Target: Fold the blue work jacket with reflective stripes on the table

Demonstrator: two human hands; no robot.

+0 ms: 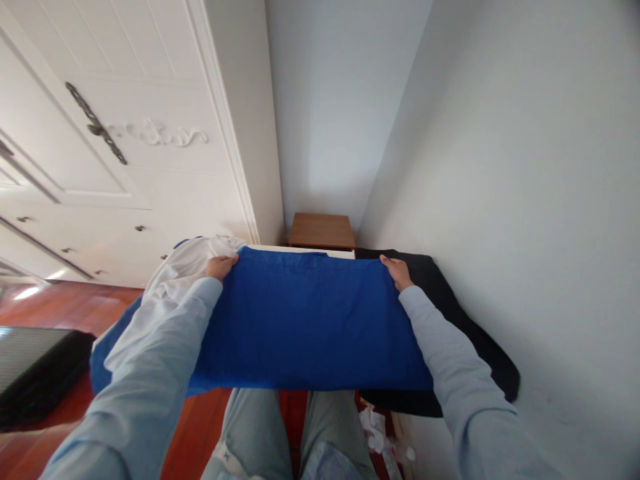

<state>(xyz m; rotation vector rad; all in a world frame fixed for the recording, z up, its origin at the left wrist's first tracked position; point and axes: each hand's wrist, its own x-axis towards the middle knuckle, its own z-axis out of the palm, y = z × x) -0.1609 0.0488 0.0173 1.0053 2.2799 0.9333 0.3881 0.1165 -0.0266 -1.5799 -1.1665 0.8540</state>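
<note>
A blue piece of cloth [310, 320], perhaps a garment, is stretched out flat between my two hands. My left hand [221, 267] pinches its far left corner. At the far right corner, my right hand [397, 271] grips the edge between thumb and fingers. Beneath and left of the blue cloth lies a white crumpled cloth [170, 280], beside my left forearm. Black fabric [440, 300] spreads out under my right hand and forearm. A strip of white surface [345, 254] shows past the blue cloth's far edge; the rest of it is covered.
A white wardrobe [150, 167] with dark handles stands at the left. A small brown wooden cabinet [321, 231] sits in the far corner. The grey-white wall [525, 167] rises close on the right. Crumpled white scraps [375, 427] lie low near my legs.
</note>
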